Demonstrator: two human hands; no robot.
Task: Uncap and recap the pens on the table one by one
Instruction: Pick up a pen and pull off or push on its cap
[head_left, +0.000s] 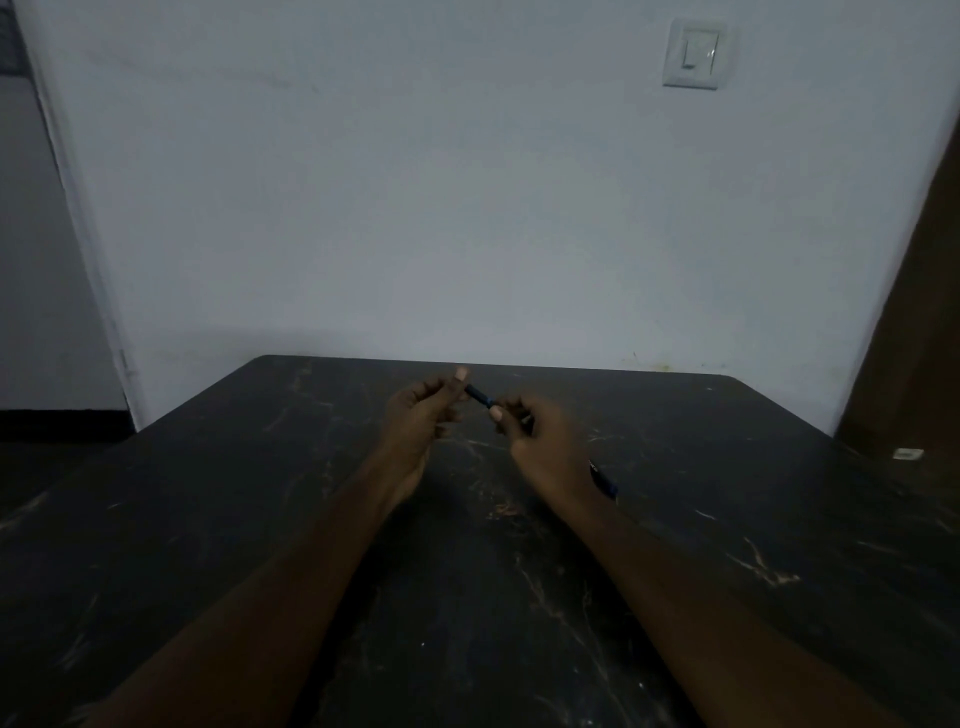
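Above the middle of the dark marbled table (260, 519), both my hands hold one dark blue pen (479, 395). My left hand (423, 415) pinches its far end between thumb and fingers. My right hand (540, 441) grips its near end. Only a short stretch of the pen shows between the two hands, and I cannot tell whether the cap is on or off. A second blue pen (605, 480) lies on the table, partly hidden behind my right wrist.
A small white object (908, 453) lies near the table's right edge. The table's far edge stands against a white wall with a light switch (693, 54). A brown door or panel (914, 312) rises on the right.
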